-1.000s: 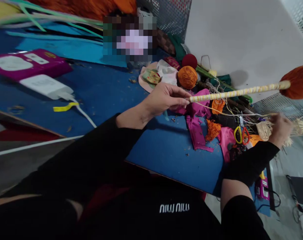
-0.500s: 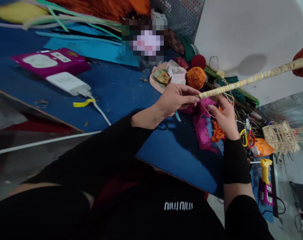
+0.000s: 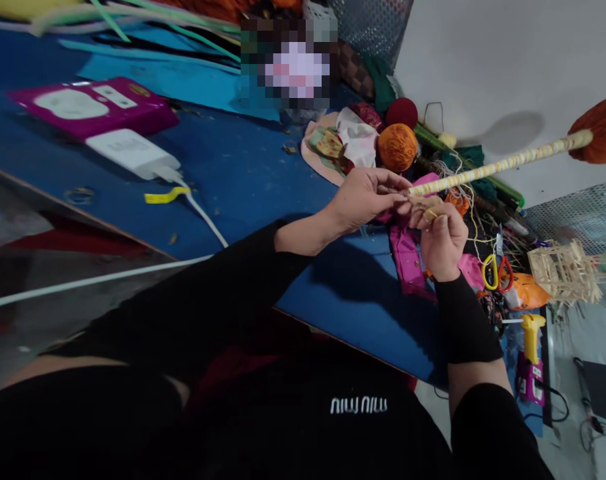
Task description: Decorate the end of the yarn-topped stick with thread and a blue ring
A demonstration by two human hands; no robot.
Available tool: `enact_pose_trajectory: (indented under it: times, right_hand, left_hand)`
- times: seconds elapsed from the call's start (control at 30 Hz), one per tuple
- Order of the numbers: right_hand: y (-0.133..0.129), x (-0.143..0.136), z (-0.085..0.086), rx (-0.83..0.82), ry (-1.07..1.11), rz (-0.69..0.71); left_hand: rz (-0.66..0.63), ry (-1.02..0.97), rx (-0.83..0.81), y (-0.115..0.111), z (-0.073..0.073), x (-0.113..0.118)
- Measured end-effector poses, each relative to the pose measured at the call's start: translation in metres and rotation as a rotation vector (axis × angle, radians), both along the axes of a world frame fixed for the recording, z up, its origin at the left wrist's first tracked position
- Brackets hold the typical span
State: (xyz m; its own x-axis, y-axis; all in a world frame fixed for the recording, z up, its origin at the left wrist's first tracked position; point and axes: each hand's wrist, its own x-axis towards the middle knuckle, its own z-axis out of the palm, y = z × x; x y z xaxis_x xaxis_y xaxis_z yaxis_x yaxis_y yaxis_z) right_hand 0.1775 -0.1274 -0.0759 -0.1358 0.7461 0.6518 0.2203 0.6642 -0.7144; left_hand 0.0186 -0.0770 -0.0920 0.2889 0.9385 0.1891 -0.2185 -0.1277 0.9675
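My left hand (image 3: 365, 200) is closed in a pinch on the near end of a stick wrapped in cream and yellow (image 3: 503, 164). The stick slants up to the right, where an orange yarn-like ball (image 3: 600, 133) sits at its far end. Just under the stick, close to my left fingertips, my right hand (image 3: 443, 237) is curled shut. A thin yellowish strand (image 3: 434, 214) shows at its fingers; the rest of it is hidden. Beneath the hands lies a magenta piece of fabric (image 3: 407, 260).
Behind are an orange ball (image 3: 397, 147), a dark red ball (image 3: 401, 114) and cloth pieces. On the right lie scissors (image 3: 491, 272) and a yellow glue gun (image 3: 533, 333). A purple-and-white box (image 3: 97, 107) and a white plug with cable (image 3: 133, 153) rest on the blue table (image 3: 253, 180).
My right hand has moved left and up to the stick's near end, its fingers curling closed. My left hand and the stick's near end have shifted slightly right.
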Motion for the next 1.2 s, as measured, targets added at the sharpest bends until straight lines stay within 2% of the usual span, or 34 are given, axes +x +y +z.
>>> enact_pose_trajectory:
  times: [0.07, 0.2, 0.37, 0.57, 0.73, 0.93, 1.2]
  right_hand:
    - [0.000, -0.003, -0.003, -0.030, 0.067, -0.042]
    - [-0.010, -0.007, 0.002, -0.128, -0.027, -0.177]
    - [-0.024, -0.012, 0.008, -0.157, -0.081, -0.205]
    - [-0.023, -0.008, 0.016, -0.085, -0.142, -0.187]
    - [-0.018, 0.007, 0.035, 0.048, -0.313, -0.290]
    - [-0.007, 0.017, 0.029, 0.030, -0.284, -0.202]
    - [0.012, 0.021, 0.023, -0.056, -0.338, -0.153]
  left_hand:
    - [0.014, 0.018, 0.026, -0.002, -0.002, 0.003]
    - [0.079, 0.108, 0.102, -0.004, -0.006, 0.007]
    - [0.079, 0.145, 0.128, -0.004, -0.010, 0.010]
    - [0.092, 0.153, 0.164, -0.003, -0.009, 0.009]
    - [0.130, 0.207, 0.184, -0.003, -0.011, 0.007]
    - [0.120, 0.259, 0.259, -0.004, -0.015, 0.006]
    - [0.146, 0.460, 0.413, -0.012, -0.008, 0.004]
